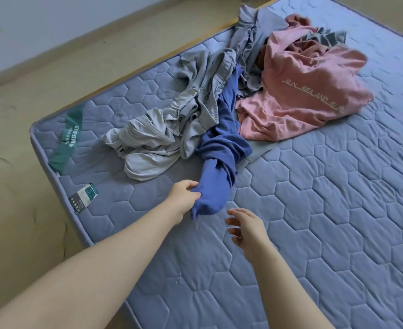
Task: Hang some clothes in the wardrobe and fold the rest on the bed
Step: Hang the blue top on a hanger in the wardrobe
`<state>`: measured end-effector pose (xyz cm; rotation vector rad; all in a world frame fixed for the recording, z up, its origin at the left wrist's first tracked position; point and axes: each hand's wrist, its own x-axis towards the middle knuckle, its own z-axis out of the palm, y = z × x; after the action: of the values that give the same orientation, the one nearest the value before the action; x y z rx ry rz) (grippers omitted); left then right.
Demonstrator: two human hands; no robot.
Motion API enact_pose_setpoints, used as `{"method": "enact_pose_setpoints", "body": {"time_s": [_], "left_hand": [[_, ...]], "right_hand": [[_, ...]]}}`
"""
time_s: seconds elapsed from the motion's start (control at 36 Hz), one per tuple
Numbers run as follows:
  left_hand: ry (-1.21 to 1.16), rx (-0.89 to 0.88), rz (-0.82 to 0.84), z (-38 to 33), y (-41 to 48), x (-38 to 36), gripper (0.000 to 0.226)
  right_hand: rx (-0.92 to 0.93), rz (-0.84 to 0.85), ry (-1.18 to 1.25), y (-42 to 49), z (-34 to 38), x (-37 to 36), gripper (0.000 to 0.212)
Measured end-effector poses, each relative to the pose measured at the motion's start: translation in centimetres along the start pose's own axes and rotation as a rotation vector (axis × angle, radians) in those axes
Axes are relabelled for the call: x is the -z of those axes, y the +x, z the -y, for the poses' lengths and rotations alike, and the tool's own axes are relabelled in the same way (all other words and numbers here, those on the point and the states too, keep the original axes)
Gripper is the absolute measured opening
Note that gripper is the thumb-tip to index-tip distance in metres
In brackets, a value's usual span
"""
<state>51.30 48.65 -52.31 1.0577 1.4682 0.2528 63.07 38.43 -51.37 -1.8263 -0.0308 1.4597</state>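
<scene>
1. A bedroom in a home is indicated.
2. Most of the view is filled by a bare blue-grey quilted mattress (314,210) with hexagonal stitching. A green printed label band (66,141) and a small sewn tag (82,198) are seen at its corner.
3. Everyday clothing is heaped loose on it: a pink T-shirt with printed lettering (309,91), crumpled pale grey garments (162,138) and a blue cloth garment (221,143).
4. A plain tan floor (17,186) is seen beside the mattress, and a pale wall (53,20) at the top left.
</scene>
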Motion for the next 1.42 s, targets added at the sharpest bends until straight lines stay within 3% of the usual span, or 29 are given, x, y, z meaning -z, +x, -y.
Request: {"method": "enact_pose_setpoints", "body": {"time_s": [0.31, 0.56, 0.61, 0.64, 0.69, 0.72, 0.78, 0.86, 0.94, 1.0, 1.11, 1.28, 1.42], "left_hand": [[-0.226, -0.160, 0.062, -8.4, -13.3, 4.5, 0.023], [-0.332, -0.376, 0.236, -11.3, -23.8, 9.1, 0.017], [-0.337, -0.440, 0.291, -11.2, -25.9, 10.1, 0.017], [-0.348, -0.467, 0.316, -11.2, -27.0, 10.6, 0.017], [-0.363, -0.503, 0.332, -11.1, -29.1, 11.8, 0.017], [-0.363, -0.519, 0.329, -11.0, -30.0, 12.4, 0.016], [-0.387, -0.565, 0.309, -10.9, -31.5, 13.8, 0.017], [-0.474, -0.687, 0.227, -10.3, -32.7, 15.6, 0.025], [-0.306, -0.857, 0.109, -9.0, -33.6, 16.3, 0.043], [-0.218, -0.884, 0.143, -7.9, -34.1, 16.0, 0.051], [-0.174, -0.803, 0.227, -6.2, -34.5, 15.4, 0.050], [-0.196, -0.657, 0.275, -4.4, -33.8, 14.0, 0.036], [-0.156, -0.606, 0.019, -3.8, -32.0, 13.0, 0.021]], "right_hand": [[0.296, 0.070, -0.115, -12.9, 3.9, -0.9, 0.022], [0.741, 0.125, -0.150, -20.9, 4.1, -2.8, 0.075], [0.813, 0.080, -0.193, -22.4, 3.9, -3.5, 0.077], [0.836, 0.085, -0.194, -22.9, 3.6, -3.8, 0.065], [0.830, 0.095, -0.234, -24.3, 3.3, -4.4, 0.019], [0.831, 0.089, -0.256, -25.4, 3.4, -4.7, 0.011], [0.838, 0.087, -0.237, -27.0, 3.5, -4.9, 0.020], [0.830, 0.132, -0.141, -29.5, 3.8, -5.4, 0.015], [0.682, 0.203, -0.008, -30.4, 4.3, -6.4, 0.028], [0.660, 0.274, 0.035, -30.6, 4.4, -7.2, 0.033], [0.727, 0.357, 0.187, -31.4, 3.8, -7.3, 0.022], [0.670, 0.443, 0.271, -31.2, 3.4, -7.0, 0.021], [0.621, 0.445, 0.289, -30.6, 3.0, -6.2, 0.017]]}}
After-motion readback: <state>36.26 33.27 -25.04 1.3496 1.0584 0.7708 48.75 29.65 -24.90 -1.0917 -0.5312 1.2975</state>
